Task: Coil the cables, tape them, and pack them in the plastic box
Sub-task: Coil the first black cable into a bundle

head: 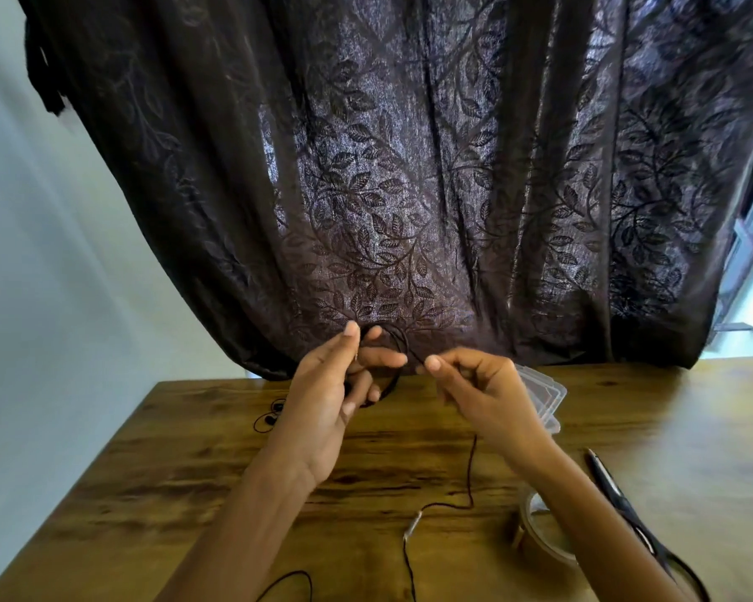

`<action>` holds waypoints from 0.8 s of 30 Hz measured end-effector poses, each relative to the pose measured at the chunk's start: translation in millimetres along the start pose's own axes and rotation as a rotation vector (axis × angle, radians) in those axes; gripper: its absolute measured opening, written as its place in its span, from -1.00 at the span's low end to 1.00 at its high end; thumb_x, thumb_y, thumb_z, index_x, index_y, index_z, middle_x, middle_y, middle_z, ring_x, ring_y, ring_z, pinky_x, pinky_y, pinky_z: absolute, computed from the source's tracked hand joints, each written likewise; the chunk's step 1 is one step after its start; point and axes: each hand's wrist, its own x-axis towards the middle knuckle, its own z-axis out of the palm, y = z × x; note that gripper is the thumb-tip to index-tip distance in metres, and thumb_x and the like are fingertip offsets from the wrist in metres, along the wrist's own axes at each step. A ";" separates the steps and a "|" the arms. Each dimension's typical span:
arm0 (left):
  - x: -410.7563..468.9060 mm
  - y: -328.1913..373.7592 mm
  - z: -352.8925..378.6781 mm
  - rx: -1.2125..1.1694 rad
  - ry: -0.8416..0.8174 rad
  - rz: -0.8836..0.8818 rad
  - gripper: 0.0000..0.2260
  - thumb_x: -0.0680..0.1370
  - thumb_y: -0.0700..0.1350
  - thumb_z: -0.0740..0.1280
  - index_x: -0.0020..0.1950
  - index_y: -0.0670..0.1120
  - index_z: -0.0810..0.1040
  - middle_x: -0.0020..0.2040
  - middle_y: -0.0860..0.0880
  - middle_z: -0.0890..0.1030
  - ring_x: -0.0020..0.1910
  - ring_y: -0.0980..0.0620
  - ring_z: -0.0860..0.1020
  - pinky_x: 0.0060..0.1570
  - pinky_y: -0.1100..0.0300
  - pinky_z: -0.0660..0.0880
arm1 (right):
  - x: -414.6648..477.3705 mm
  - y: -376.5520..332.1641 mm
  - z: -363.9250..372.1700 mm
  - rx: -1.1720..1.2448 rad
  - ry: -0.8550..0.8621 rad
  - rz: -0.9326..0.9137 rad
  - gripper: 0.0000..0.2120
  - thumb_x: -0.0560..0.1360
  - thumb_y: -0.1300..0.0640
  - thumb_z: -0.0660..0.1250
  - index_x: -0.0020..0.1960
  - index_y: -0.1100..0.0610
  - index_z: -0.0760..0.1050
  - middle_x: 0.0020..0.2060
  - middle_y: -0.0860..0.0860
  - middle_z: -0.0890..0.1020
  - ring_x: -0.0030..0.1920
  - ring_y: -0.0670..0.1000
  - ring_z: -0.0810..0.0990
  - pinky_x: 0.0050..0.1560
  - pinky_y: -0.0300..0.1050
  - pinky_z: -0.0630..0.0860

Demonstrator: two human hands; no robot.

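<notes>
Above table (pixel 192 493), both grips pinching cable (pixel 471 471)

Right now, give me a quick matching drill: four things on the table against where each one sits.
Things:
1. plastic box
2. tape roll
3. scissors
4. spare earphones

Places:
A. far left of the table, beyond the left hand
B. just behind the right hand
C. right edge, outside the right forearm
D. near side, partly hidden under the right forearm

Pairs: 1-B, 2-D, 3-C, 4-A
</notes>
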 end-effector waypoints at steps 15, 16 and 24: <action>10.4 -16.5 -6.6 0.134 0.075 0.095 -0.82 0.63 -0.15 0.05 0.23 -0.05 0.27 0.42 0.07 0.33 -0.19 0.09 0.67 0.15 0.18 0.48 | -53.8 13.3 1.3 -0.608 -0.275 -0.050 -0.61 0.55 0.26 0.22 0.33 -0.04 0.40 -0.13 -0.15 0.50 -0.24 -0.26 0.48 -0.21 -0.42 0.42; 9.5 -18.8 -4.8 0.159 0.070 0.102 -0.79 0.63 -0.16 0.05 0.26 -0.06 0.24 0.44 0.07 0.28 -0.18 0.12 0.66 0.19 0.14 0.47 | -52.4 10.2 0.5 -0.690 -0.272 -0.110 -0.58 0.53 0.30 0.25 0.32 -0.04 0.42 -0.10 -0.10 0.52 -0.24 -0.24 0.48 -0.21 -0.34 0.48; -3.4 -24.8 9.3 0.410 -0.120 0.096 -0.74 0.63 -0.13 0.02 0.30 0.03 0.10 0.30 0.26 0.26 -0.24 0.37 0.54 0.15 0.23 0.36 | -19.0 -32.8 -11.9 -0.855 -0.185 -0.596 -0.82 0.36 0.28 0.36 -0.11 0.06 0.63 -0.28 -0.01 0.61 -0.30 0.06 0.56 -0.43 -0.10 0.54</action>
